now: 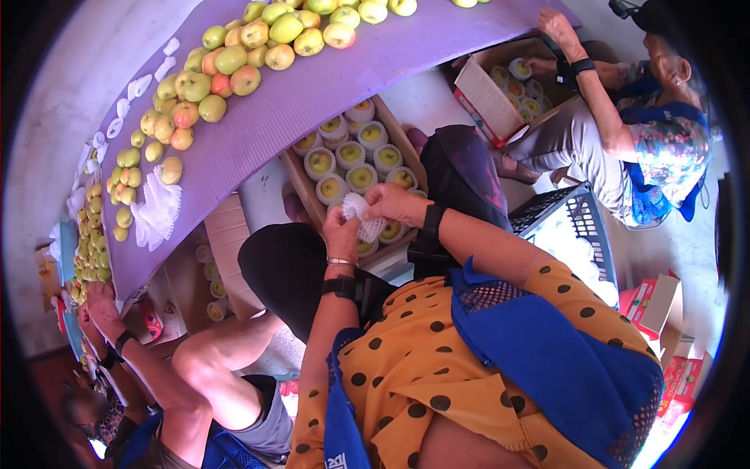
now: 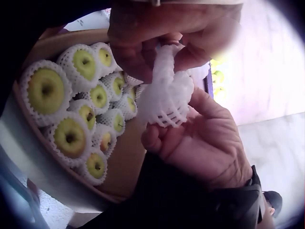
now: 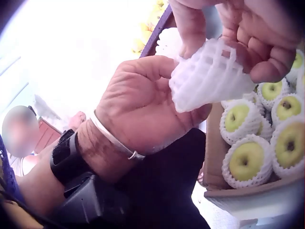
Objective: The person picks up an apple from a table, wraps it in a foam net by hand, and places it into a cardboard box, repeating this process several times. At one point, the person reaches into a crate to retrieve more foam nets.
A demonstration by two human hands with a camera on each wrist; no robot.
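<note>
Between my two hands is a white foam fruit net (image 3: 209,76), and no apple shows inside it. My left hand (image 1: 341,234), with a bracelet at the wrist, holds it between thumb and fingers. From the other side my right hand (image 1: 397,205) pinches the net's edge, thumb and fingertips on the foam. In the left wrist view the net looks bunched, with a narrow twisted end upward. Just beneath the hands stands a cardboard box (image 1: 293,168) holding several yellow-green apples (image 1: 350,153), each in its own white foam net.
A purple-covered table (image 1: 344,82) with heaped loose apples (image 1: 242,59) and foam nets (image 1: 160,207) curves in front. A black crate (image 1: 598,227) with white material stands at my right. People sit either side; the right one has a box (image 1: 488,102) of netted apples.
</note>
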